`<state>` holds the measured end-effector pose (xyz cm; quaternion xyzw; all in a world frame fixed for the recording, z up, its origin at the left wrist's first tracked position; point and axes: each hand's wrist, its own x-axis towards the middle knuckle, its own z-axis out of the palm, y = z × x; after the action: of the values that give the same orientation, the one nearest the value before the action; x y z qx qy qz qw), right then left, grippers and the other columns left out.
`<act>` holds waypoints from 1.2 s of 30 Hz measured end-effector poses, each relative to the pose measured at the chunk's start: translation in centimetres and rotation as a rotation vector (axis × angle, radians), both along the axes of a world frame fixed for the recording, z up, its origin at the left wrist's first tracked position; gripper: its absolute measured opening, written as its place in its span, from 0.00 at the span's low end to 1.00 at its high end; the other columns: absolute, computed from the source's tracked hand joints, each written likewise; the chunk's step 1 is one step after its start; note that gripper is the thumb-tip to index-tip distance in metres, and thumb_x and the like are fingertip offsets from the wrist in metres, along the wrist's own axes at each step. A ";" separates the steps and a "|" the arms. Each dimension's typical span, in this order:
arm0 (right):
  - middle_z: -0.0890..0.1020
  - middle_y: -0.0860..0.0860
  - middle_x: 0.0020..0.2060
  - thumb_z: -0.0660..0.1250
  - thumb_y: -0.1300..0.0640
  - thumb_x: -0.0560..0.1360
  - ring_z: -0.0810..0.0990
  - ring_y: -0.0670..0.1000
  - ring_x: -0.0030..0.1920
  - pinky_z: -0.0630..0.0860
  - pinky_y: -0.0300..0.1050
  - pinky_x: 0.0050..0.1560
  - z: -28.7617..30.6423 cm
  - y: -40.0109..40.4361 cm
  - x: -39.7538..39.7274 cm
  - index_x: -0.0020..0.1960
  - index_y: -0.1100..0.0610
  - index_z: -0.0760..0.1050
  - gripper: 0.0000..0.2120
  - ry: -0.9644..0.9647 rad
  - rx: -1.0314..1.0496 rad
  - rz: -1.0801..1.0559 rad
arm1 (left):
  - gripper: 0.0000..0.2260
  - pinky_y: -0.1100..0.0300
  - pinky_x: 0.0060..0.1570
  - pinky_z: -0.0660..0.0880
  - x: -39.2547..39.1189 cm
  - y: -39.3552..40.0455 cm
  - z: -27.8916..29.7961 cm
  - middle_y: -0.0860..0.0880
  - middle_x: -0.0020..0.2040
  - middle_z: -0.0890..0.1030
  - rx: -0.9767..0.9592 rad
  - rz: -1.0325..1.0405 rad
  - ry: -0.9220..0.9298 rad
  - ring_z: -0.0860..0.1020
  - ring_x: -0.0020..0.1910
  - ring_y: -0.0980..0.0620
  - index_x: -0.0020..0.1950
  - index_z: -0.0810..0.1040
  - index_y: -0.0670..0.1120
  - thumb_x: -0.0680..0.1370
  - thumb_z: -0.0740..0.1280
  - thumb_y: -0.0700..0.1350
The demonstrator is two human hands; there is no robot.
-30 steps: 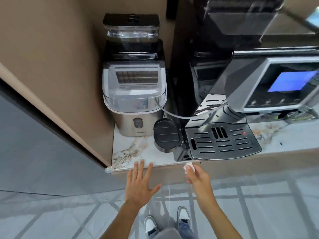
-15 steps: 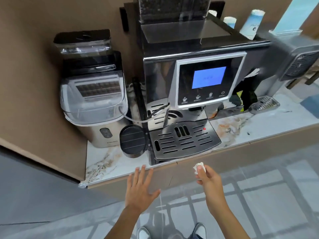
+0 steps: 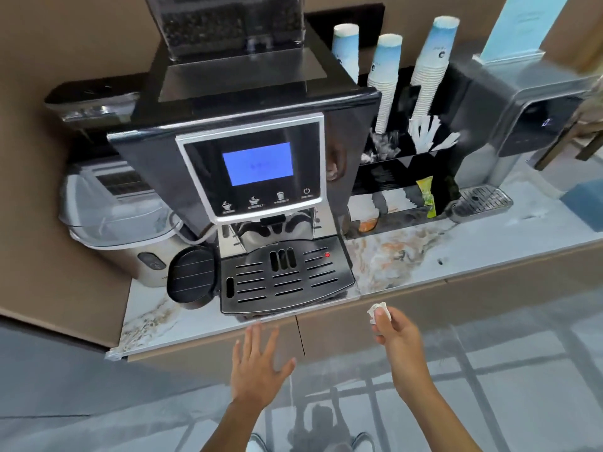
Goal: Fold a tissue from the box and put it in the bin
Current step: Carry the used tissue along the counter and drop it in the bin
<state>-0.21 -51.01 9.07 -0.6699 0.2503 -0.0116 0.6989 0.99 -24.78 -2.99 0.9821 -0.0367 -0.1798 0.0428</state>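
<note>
My right hand [image 3: 396, 340] pinches a small folded white tissue [image 3: 378, 312] between thumb and fingers, held in front of the counter's front edge, right of the coffee machine's drip tray [image 3: 284, 275]. My left hand [image 3: 257, 363] is spread flat with fingers apart, holding nothing, just below the counter edge under the drip tray. No tissue box and no bin are in view.
A black coffee machine [image 3: 248, 151] with a blue screen stands on the marble counter [image 3: 408, 259]. An ice maker [image 3: 120, 216] is to its left, stacked paper cups [image 3: 385, 79] and a black organiser to its right, a water dispenser [image 3: 522, 112] at far right. Tiled floor lies below.
The view has swung right along the counter, bringing the cups and the water dispenser into sight. Both hands keep their pose; the right one still holds the tissue.
</note>
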 end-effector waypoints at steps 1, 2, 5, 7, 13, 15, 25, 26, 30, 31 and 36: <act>0.79 0.50 0.37 0.64 0.52 0.79 0.77 0.48 0.41 0.73 0.46 0.50 0.0 -0.7 0.0 0.46 0.53 0.81 0.09 0.002 0.005 0.002 | 0.36 0.43 0.70 0.51 0.2 -0.8 0.0 0.40 0.74 0.72 0.009 -0.006 -0.014 0.70 0.73 0.39 0.75 0.67 0.54 0.75 0.49 0.74; 0.79 0.50 0.38 0.64 0.52 0.79 0.77 0.49 0.42 0.73 0.46 0.49 -0.1 -1.4 0.0 0.46 0.53 0.81 0.09 0.003 0.009 0.001 | 0.36 0.43 0.69 0.53 0.4 -1.6 0.1 0.40 0.73 0.73 0.015 -0.017 -0.023 0.71 0.72 0.38 0.75 0.67 0.54 0.75 0.49 0.74; 0.79 0.50 0.38 0.64 0.51 0.79 0.76 0.50 0.42 0.73 0.47 0.49 -0.5 -3.4 -0.1 0.46 0.52 0.81 0.09 0.014 0.020 -0.001 | 0.35 0.43 0.69 0.55 0.7 -4.1 0.4 0.40 0.74 0.72 0.027 -0.043 -0.020 0.70 0.73 0.38 0.76 0.67 0.54 0.76 0.51 0.73; 0.79 0.52 0.39 0.64 0.51 0.79 0.76 0.51 0.43 0.73 0.48 0.49 -0.5 -5.0 -0.2 0.45 0.52 0.81 0.09 0.017 0.025 -0.013 | 0.35 0.43 0.69 0.55 0.9 -6.0 0.6 0.40 0.74 0.71 0.035 -0.077 -0.027 0.69 0.73 0.38 0.76 0.67 0.53 0.75 0.54 0.72; 0.77 0.54 0.39 0.65 0.51 0.79 0.74 0.51 0.42 0.72 0.48 0.48 -0.6 -9.8 -0.7 0.47 0.58 0.80 0.11 -0.016 0.035 -0.063 | 0.35 0.44 0.68 0.57 2.2 -11.6 0.7 0.41 0.74 0.72 0.037 -0.154 -0.007 0.70 0.73 0.39 0.75 0.68 0.52 0.77 0.47 0.71; 0.79 0.53 0.41 0.64 0.51 0.79 0.77 0.51 0.43 0.74 0.47 0.49 -0.5 -11.4 -0.9 0.47 0.56 0.81 0.10 -0.015 0.041 -0.101 | 0.36 0.45 0.68 0.57 2.5 -13.5 0.6 0.41 0.74 0.72 0.035 -0.188 -0.010 0.70 0.73 0.39 0.75 0.69 0.52 0.77 0.46 0.71; 0.84 0.55 0.47 0.64 0.50 0.79 0.81 0.53 0.49 0.77 0.49 0.54 -0.2 -17.5 -1.6 0.52 0.54 0.81 0.10 0.009 0.035 -0.304 | 0.36 0.49 0.73 0.42 5.4 -22.5 0.2 0.41 0.78 0.63 0.008 -0.460 -0.031 0.56 0.78 0.43 0.79 0.62 0.53 0.77 0.53 0.72; 0.84 0.55 0.47 0.64 0.50 0.79 0.81 0.54 0.50 0.78 0.49 0.53 -0.3 -18.2 -1.5 0.52 0.54 0.81 0.10 0.013 0.028 -0.325 | 0.36 0.48 0.73 0.43 6.0 -23.3 -0.1 0.41 0.78 0.63 0.006 -0.487 -0.026 0.58 0.78 0.42 0.79 0.62 0.53 0.76 0.54 0.72; 0.84 0.55 0.48 0.63 0.50 0.79 0.82 0.54 0.50 0.79 0.49 0.53 -0.1 -21.1 -0.5 0.52 0.56 0.81 0.12 0.028 -0.014 -0.397 | 0.37 0.45 0.73 0.49 8.0 -26.4 -1.3 0.41 0.80 0.61 -0.010 -0.589 -0.052 0.59 0.78 0.39 0.79 0.61 0.54 0.75 0.57 0.71; 0.84 0.55 0.48 0.63 0.50 0.79 0.82 0.54 0.50 0.79 0.50 0.53 0.0 -21.9 -0.3 0.52 0.56 0.81 0.12 0.032 -0.016 -0.420 | 0.37 0.45 0.73 0.48 8.5 -27.3 -1.4 0.41 0.80 0.60 -0.024 -0.618 -0.055 0.57 0.79 0.41 0.80 0.60 0.54 0.75 0.58 0.71; 0.83 0.54 0.46 0.63 0.50 0.79 0.81 0.55 0.49 0.79 0.49 0.52 1.0 -25.3 1.4 0.51 0.55 0.81 0.12 0.041 -0.035 -0.494 | 0.37 0.46 0.74 0.42 10.5 -31.4 -1.5 0.43 0.81 0.58 -0.078 -0.728 -0.032 0.50 0.79 0.45 0.80 0.58 0.56 0.75 0.56 0.72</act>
<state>1.21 -76.31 10.04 -0.6003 0.4203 -0.1731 0.6580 11.53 -56.18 -4.45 0.9051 -0.3911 -0.1662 0.0127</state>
